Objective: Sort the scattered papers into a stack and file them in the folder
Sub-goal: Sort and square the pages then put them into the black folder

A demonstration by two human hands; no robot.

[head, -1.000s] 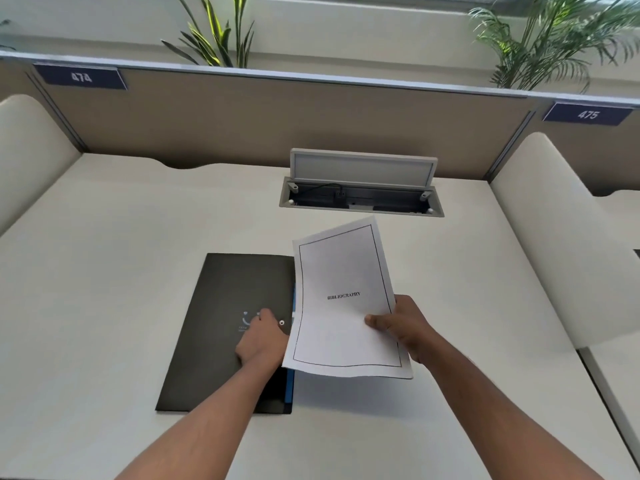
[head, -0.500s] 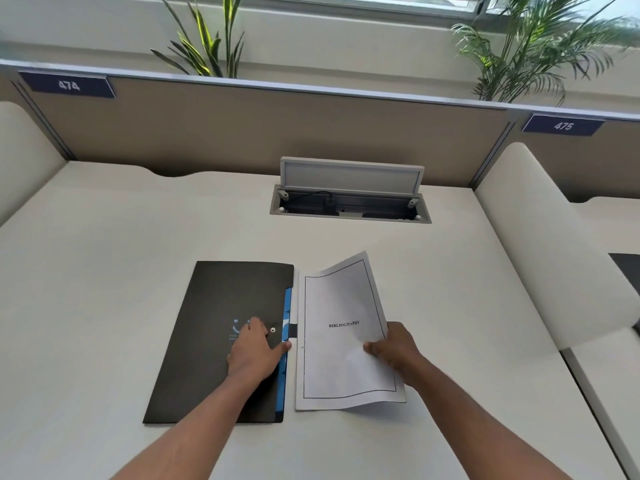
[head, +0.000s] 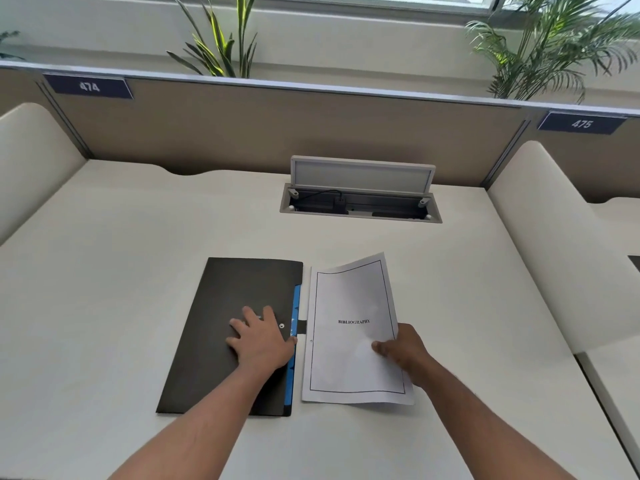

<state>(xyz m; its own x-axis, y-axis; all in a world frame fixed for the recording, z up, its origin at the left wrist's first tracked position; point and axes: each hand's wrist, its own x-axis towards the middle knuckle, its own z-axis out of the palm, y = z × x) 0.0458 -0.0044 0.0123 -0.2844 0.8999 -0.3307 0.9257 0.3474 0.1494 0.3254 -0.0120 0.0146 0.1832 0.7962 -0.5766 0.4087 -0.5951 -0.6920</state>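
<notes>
Papers (head: 349, 327) sit just right of the closed folder (head: 228, 327), long edges parallel; right hand (head: 403, 351) pinches them, left hand (head: 259, 341) lies flat on it.

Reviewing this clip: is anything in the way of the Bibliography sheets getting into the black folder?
Yes. The folder lies shut, and the left hand rests flat on its cover. The right hand holds the papers right beside its opening edge; nothing lies between them. The cover must be lifted first.

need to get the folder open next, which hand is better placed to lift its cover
Left. The left hand already lies flat on the black folder; the right hand is pinching the papers.
</notes>
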